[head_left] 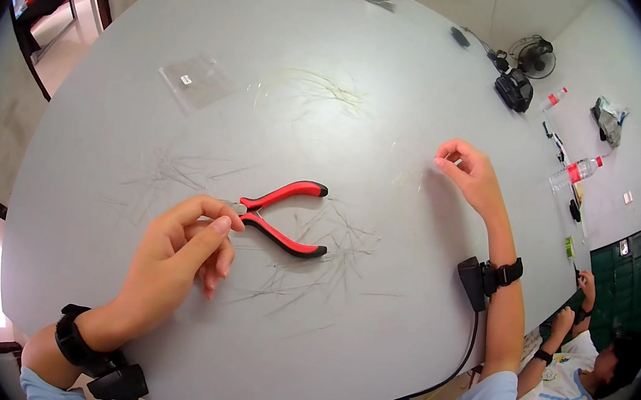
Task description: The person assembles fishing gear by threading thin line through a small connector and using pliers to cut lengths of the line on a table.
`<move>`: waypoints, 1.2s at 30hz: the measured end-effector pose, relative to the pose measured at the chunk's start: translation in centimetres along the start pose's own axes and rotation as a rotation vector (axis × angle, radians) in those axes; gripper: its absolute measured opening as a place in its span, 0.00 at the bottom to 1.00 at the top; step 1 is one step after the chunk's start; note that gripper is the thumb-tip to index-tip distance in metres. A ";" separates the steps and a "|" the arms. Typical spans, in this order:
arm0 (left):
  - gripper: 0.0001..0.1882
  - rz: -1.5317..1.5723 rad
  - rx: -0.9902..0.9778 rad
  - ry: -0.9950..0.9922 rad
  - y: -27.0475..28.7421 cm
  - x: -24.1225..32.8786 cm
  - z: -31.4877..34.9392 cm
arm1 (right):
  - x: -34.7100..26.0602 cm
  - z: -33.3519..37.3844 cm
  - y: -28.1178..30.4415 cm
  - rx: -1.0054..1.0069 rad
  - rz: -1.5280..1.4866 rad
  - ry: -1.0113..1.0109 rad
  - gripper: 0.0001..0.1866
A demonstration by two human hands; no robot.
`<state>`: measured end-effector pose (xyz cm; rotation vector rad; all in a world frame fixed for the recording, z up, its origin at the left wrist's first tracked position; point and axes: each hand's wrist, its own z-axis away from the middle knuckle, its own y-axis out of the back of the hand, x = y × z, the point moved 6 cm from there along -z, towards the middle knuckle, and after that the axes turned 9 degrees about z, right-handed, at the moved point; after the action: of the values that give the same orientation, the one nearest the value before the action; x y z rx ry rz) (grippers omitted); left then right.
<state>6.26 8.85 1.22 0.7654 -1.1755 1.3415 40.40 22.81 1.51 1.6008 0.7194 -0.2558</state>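
My left hand [185,244] is over the near left part of the grey table, its thumb and forefinger drawn together; anything between them is too fine to make out. Right beside those fingers lies a pair of pliers [277,234] with red and black handles spread apart, the jaws partly hidden behind the fingers. Farther right, my right hand [467,173] is raised above the tabletop in a pinch. Faint clear strands [421,181] show near its fingertips, but whether it holds one is unclear. Thin dark wire-like pieces [347,242] are scattered around the pliers.
More dark pieces [173,171] lie left of the pliers. Pale strands [325,86] and a clear plastic bag [195,83] lie farther back. Bottles [577,170], a black pouch [513,90] and a small fan [536,59] line the right side. Another person [569,378] sits at right.
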 end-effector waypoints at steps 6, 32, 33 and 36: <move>0.10 0.005 -0.012 -0.007 0.0 0.0 0.0 | -0.8 0.2 1.4 0.119 0.047 -0.001 0.05; 0.10 0.019 -0.035 -0.034 -0.2 0.2 0.4 | -3.7 1.5 2.6 0.242 0.058 -0.060 0.05; 0.10 0.022 -0.035 -0.036 -0.2 0.2 0.4 | -3.6 1.5 2.9 0.264 0.075 -0.070 0.06; 0.10 0.019 -0.029 -0.034 -0.2 0.3 0.4 | -3.5 1.6 3.1 0.264 0.075 -0.112 0.05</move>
<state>6.32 8.54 1.69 0.7601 -1.2291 1.3289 39.89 20.27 5.72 1.8443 0.5552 -0.3953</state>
